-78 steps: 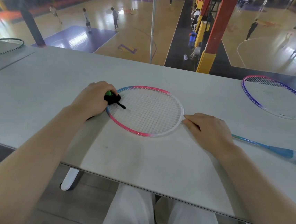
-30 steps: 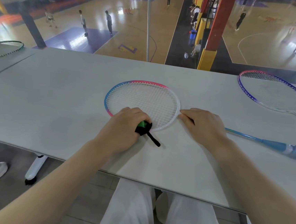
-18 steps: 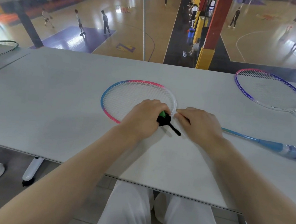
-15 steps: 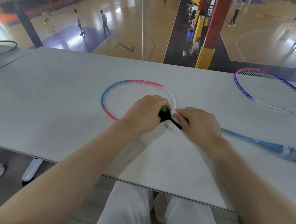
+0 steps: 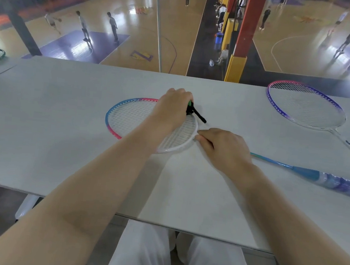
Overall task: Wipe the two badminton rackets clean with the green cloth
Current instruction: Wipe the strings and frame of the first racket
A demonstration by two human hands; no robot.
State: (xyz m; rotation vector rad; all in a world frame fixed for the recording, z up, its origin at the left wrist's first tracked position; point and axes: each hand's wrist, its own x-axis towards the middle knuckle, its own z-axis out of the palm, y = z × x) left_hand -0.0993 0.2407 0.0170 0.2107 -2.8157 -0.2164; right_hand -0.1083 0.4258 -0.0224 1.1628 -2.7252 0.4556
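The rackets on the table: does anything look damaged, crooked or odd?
Nothing stands out. The pink-and-blue racket lies flat under the left hand, which grips the green cloth; the right hand steadies its frame. The purple racket lies flat too, strings apparently intact.

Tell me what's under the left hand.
The left hand grips the green cloth, only an edge showing, over the pink-blue racket on the table. The frame beneath is covered.
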